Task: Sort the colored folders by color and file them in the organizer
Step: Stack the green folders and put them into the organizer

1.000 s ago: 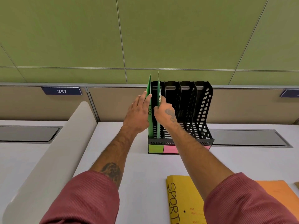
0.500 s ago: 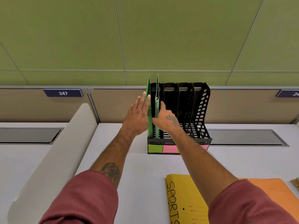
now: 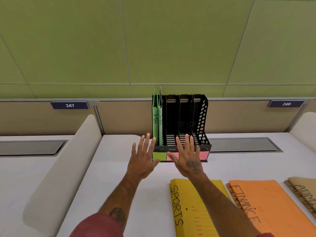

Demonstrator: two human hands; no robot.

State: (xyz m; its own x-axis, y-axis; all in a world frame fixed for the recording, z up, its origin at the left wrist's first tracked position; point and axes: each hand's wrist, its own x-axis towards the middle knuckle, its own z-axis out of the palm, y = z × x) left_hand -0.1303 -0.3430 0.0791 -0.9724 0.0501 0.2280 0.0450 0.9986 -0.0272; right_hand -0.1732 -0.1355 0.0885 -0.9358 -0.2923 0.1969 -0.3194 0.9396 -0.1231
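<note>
Both hands have let go and drawn back from the green folders (image 3: 157, 120), which stand upright in the organizer's (image 3: 201, 147) leftmost slot at the desk's (image 3: 106, 185) far edge. Left hand (image 3: 142, 161) and right hand (image 3: 187, 159) hover with fingers spread, holding nothing. Yellow (image 3: 193, 218), orange (image 3: 271, 207) and seemingly brown (image 3: 304, 190) folders lie flat at the near edge.

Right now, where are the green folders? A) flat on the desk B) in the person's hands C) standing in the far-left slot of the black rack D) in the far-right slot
C: the green folders stand upright in the leftmost slot of the black rack, and both hands are open and empty.
</note>
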